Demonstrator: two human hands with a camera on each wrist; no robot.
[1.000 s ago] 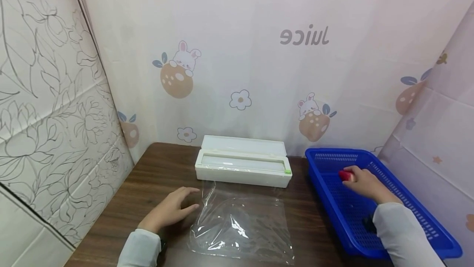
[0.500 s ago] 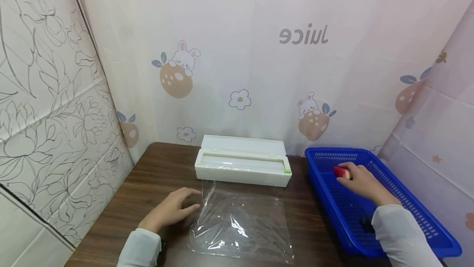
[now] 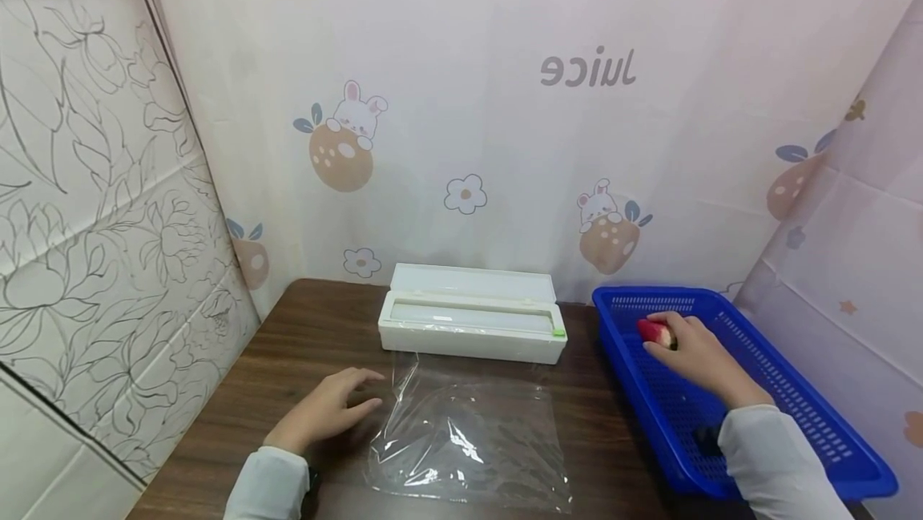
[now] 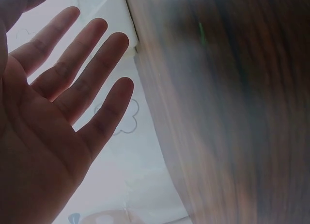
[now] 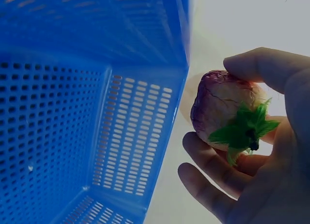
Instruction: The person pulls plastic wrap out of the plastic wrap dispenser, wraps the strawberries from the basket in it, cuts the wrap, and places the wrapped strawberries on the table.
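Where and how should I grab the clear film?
Probably pinch the near-left corner of the clear film, with the left hand coming from the left: the film lies spread out, its far end runs up to the white box, and its near edge looks free.

Head view above hands (image 3: 324, 409) (image 3: 695, 356), wrist views close

Brown wood-grain table (image 3: 317, 324) before pale bunny-print backdrop (image 3: 483, 119), flower-sketched panel (image 3: 101, 207) at left

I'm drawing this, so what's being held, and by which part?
The right hand's fingers hold a rounded, red-and-cream fruit with green leaves by its sides.
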